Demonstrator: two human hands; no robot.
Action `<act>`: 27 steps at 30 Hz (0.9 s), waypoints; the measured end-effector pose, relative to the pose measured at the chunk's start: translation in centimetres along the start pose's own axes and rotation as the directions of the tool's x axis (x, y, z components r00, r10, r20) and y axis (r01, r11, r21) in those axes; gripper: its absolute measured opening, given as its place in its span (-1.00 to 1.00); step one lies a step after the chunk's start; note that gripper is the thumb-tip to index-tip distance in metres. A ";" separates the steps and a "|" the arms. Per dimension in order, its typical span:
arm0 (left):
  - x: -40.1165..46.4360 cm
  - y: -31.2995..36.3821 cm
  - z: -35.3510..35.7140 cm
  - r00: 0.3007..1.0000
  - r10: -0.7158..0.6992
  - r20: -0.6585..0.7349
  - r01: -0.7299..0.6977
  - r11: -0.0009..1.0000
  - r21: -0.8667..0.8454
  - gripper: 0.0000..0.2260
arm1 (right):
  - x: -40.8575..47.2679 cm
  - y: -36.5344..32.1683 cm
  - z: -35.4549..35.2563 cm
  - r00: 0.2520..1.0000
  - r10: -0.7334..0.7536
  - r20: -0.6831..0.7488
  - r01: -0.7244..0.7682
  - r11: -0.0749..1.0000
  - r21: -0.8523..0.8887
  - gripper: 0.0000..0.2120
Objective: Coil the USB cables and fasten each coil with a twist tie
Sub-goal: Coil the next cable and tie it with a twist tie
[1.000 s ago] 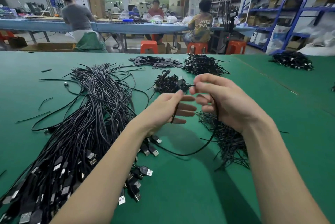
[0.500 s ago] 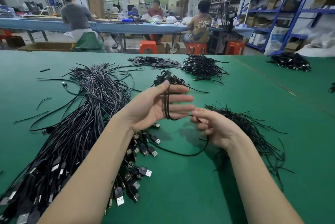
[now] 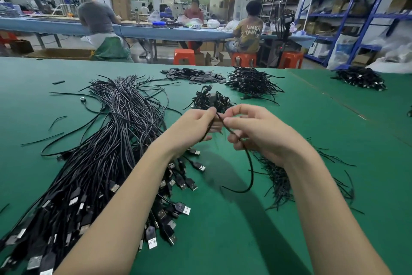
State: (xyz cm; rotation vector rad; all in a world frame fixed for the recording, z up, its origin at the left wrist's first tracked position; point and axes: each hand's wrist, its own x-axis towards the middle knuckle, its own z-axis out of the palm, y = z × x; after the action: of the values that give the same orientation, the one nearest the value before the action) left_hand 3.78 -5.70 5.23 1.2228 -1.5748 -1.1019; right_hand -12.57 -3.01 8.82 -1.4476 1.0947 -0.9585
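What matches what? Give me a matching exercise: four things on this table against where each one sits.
Things:
1. Uncoiled cables
2. Twist ties
3. Held cable
4. Coiled cables

Places:
A. just beyond the hands
B. between the left hand and right hand
C. big pile left of the left arm
D. under the right wrist

Pairs: 1-C, 2-D, 3-B, 4-A
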 end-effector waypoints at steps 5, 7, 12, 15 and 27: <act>0.6 0.4 0.4 0.997 -0.003 -0.079 -0.039 0.849 -0.527 -0.60 | 0.4 3.3 -0.1 0.944 0.147 0.296 -0.205 0.963 0.176 -0.91; 0.4 0.6 0.2 1.000 0.003 -0.010 -0.009 0.723 -0.691 -0.57 | 0.8 4.6 -0.2 0.920 0.206 0.333 -0.257 0.959 0.116 -0.86; -0.1 0.8 -0.6 0.990 0.053 0.133 0.062 0.677 -0.734 -0.55 | 1.4 6.8 -0.9 0.933 0.357 0.036 -0.338 0.909 -0.245 -0.65; -0.5 0.7 -1.5 0.944 0.115 0.309 0.119 0.754 -0.645 -0.56 | 1.5 6.8 -1.9 0.960 0.268 -0.083 -0.280 0.930 -0.237 -0.75; 0.0 -0.4 0.5 0.991 -0.051 0.126 0.044 0.997 0.055 -0.59 | 1.1 2.2 0.0 0.997 -0.044 -0.059 0.047 0.998 0.047 -0.72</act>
State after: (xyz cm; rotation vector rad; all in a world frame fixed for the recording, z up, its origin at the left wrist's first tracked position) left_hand 3.38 -5.67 4.70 1.2515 -1.6877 -1.1964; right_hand -12.55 -4.17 6.62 -1.4185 1.0777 -1.0577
